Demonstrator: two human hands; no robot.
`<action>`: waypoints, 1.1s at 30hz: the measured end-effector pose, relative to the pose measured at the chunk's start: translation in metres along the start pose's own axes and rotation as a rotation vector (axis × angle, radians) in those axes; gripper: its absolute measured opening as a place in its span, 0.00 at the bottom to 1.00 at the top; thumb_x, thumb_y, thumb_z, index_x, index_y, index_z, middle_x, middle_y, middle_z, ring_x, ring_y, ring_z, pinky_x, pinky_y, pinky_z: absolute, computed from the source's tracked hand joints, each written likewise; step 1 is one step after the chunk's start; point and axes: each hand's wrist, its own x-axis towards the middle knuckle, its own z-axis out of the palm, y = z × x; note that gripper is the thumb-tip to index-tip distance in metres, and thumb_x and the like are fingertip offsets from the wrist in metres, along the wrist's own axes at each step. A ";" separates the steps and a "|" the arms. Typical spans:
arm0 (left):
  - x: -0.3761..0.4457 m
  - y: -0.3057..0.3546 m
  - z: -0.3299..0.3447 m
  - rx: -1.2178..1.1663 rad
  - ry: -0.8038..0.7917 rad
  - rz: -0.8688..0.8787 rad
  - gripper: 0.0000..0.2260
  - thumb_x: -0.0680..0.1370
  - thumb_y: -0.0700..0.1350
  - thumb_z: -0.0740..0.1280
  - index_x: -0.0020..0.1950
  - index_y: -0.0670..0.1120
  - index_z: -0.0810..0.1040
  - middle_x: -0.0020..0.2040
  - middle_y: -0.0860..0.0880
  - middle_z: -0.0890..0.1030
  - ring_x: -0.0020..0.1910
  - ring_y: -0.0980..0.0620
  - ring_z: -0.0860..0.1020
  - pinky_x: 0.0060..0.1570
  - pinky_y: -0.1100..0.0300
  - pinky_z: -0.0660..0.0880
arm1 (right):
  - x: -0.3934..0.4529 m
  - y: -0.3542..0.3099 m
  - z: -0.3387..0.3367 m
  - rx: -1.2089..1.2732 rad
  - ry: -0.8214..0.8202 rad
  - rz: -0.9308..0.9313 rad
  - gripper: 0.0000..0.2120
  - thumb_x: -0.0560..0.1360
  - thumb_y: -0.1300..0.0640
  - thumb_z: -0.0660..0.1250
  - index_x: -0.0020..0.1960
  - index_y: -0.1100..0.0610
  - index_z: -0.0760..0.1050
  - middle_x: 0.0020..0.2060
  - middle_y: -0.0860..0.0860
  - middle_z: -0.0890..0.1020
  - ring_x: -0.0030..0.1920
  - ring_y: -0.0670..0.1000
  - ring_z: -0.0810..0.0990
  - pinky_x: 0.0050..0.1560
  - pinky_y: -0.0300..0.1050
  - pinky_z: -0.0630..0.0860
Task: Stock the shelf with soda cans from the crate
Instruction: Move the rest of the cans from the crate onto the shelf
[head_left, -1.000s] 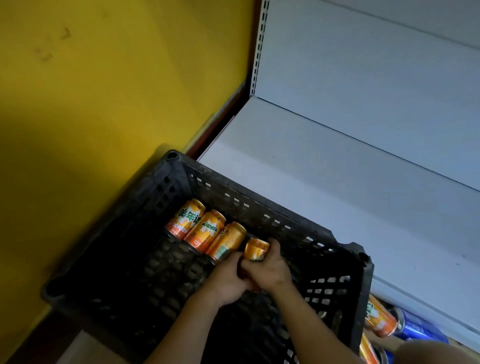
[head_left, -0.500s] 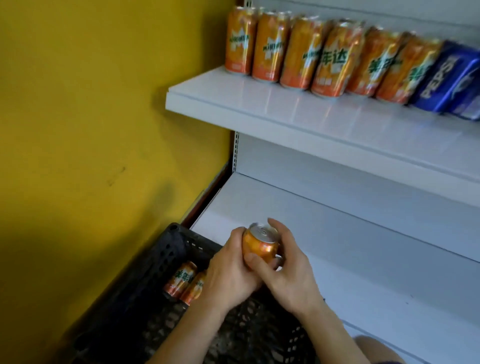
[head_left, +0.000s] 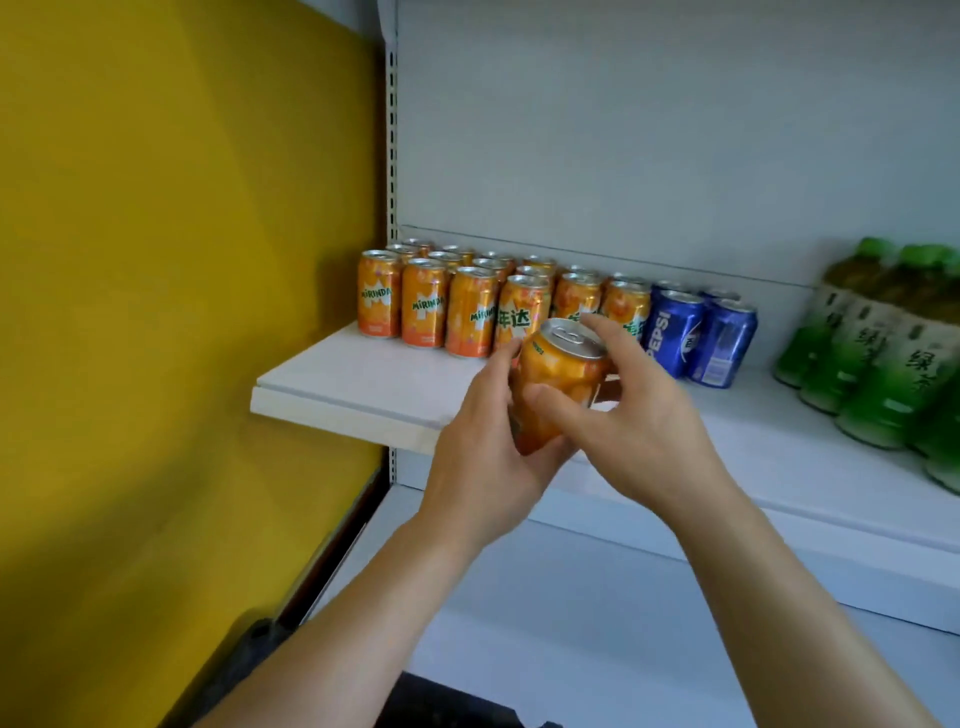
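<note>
Orange can (head_left: 558, 384) raised before shelf (head_left: 363, 395), clasped in left hand (head_left: 483, 467), right hand (head_left: 634, 415) steadying, fingers curled round. Placing step underway. Next: set upright ahead of orange row (head_left: 452, 306). Crate (head_left: 249, 639) seemingly below, blurred.

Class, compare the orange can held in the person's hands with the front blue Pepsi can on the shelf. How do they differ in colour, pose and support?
The held orange can is orange; the Pepsi can is blue. The held orange can is tilted, while the Pepsi can stands upright. The held orange can is gripped by the left hand with the right hand on it, in front of the shelf; the Pepsi can rests on that shelf. Both look like same-shaped cans with silver tops.
</note>
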 end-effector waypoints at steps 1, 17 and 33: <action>0.011 0.000 0.004 -0.001 -0.018 0.003 0.38 0.70 0.57 0.77 0.75 0.61 0.60 0.63 0.59 0.79 0.59 0.57 0.80 0.56 0.49 0.80 | 0.008 0.000 -0.002 -0.052 0.037 -0.011 0.36 0.68 0.42 0.74 0.73 0.39 0.65 0.59 0.41 0.78 0.56 0.43 0.78 0.54 0.41 0.76; 0.113 -0.055 0.013 0.473 -0.523 -0.156 0.49 0.70 0.62 0.75 0.82 0.57 0.48 0.81 0.54 0.55 0.78 0.48 0.60 0.75 0.46 0.63 | 0.102 0.088 0.035 -0.252 0.208 -0.070 0.28 0.75 0.47 0.72 0.72 0.51 0.68 0.67 0.55 0.70 0.55 0.55 0.77 0.49 0.48 0.75; 0.116 -0.073 0.013 0.467 -0.520 -0.140 0.52 0.72 0.65 0.72 0.82 0.56 0.40 0.82 0.54 0.39 0.81 0.51 0.48 0.79 0.51 0.55 | 0.147 0.106 0.066 -0.453 0.315 -0.039 0.28 0.76 0.48 0.69 0.72 0.55 0.67 0.65 0.59 0.71 0.62 0.63 0.74 0.48 0.54 0.76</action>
